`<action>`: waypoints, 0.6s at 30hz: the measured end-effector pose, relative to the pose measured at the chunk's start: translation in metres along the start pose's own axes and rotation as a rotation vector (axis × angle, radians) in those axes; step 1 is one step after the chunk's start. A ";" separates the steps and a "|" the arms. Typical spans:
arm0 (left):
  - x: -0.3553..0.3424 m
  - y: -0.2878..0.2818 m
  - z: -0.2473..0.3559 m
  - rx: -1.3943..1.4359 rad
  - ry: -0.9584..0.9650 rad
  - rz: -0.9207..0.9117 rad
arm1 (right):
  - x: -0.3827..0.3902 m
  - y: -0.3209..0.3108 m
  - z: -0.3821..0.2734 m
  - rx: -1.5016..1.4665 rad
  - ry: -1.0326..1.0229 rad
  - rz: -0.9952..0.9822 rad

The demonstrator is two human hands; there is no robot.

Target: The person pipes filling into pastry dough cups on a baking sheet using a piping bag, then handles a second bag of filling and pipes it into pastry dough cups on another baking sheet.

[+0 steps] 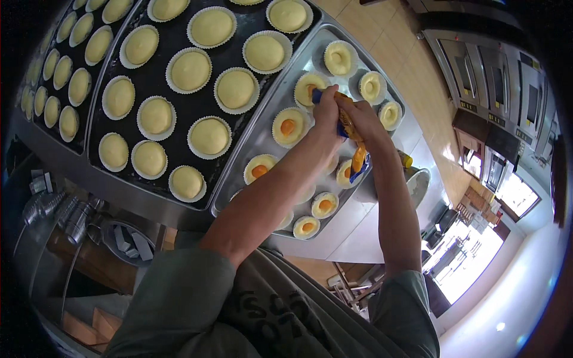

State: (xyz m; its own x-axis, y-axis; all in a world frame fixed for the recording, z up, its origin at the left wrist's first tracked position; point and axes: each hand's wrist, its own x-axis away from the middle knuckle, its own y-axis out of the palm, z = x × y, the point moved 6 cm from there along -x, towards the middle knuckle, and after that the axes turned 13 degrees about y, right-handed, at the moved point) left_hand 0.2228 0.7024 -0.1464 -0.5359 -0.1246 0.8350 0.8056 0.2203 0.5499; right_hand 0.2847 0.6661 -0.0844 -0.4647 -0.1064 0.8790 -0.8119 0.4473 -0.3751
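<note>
Both my hands are closed around an orange-and-blue squeeze pouch (359, 156) over the silver tray (243, 164). My left hand (326, 111) grips it near its blue tip, and my right hand (364, 122) wraps its upper body; the pouch's far end hangs down past my right wrist. Just left of the tip is a dough cup (303, 95) with some orange filling in its hollow. Orange blobs fill other cups nearer me, such as one dough cup (277, 132). Toward the far end, a dough cup (341, 58) has a bare hollow. My forearms hide several cups.
Black trays (89, 149) of smooth, domed dough in white paper cups stand to the left. A metal bowl (419, 184) and something with a yellow top (406, 160) sit right of my right forearm. Ovens (477, 71) line the far right. Metal tins (71, 215) lie lower left.
</note>
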 end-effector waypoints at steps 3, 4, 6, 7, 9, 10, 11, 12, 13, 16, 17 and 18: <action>-0.004 -0.003 0.002 0.004 -0.026 0.038 | -0.018 -0.004 0.002 0.077 0.023 -0.026; -0.002 -0.003 0.002 0.002 -0.030 0.051 | -0.019 -0.005 0.002 0.108 0.041 -0.035; 0.002 -0.003 0.003 0.001 -0.030 0.068 | -0.010 -0.002 -0.006 0.103 0.027 -0.047; 0.002 -0.003 0.004 0.034 -0.005 0.080 | 0.001 0.002 -0.016 0.097 0.008 -0.063; 0.007 0.003 0.006 0.098 0.047 0.099 | 0.022 0.005 -0.028 0.093 -0.016 -0.082; 0.013 0.011 0.001 0.101 0.052 0.099 | 0.034 0.000 -0.032 0.011 -0.027 -0.055; 0.023 0.023 -0.005 0.111 0.102 0.132 | 0.044 -0.010 -0.032 -0.074 -0.033 -0.020; 0.027 0.030 -0.006 0.122 0.159 0.169 | 0.046 -0.018 -0.032 -0.157 -0.041 0.007; 0.027 0.038 -0.007 0.123 0.160 0.169 | 0.043 -0.026 -0.032 -0.156 -0.043 0.006; 0.016 0.071 -0.012 0.068 0.127 0.002 | 0.029 -0.057 -0.038 -0.095 -0.094 -0.044; 0.002 0.078 -0.011 0.071 0.124 -0.007 | 0.017 -0.065 -0.041 -0.094 -0.099 -0.036; -0.014 0.088 -0.008 0.118 0.105 -0.053 | -0.004 -0.072 -0.042 -0.057 -0.089 -0.010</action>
State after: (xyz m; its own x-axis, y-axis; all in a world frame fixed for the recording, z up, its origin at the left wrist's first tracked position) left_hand 0.3029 0.7160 -0.1099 -0.5425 -0.2384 0.8055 0.7384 0.3220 0.5926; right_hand 0.3594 0.6718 -0.0483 -0.4887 -0.1884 0.8519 -0.7961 0.4956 -0.3471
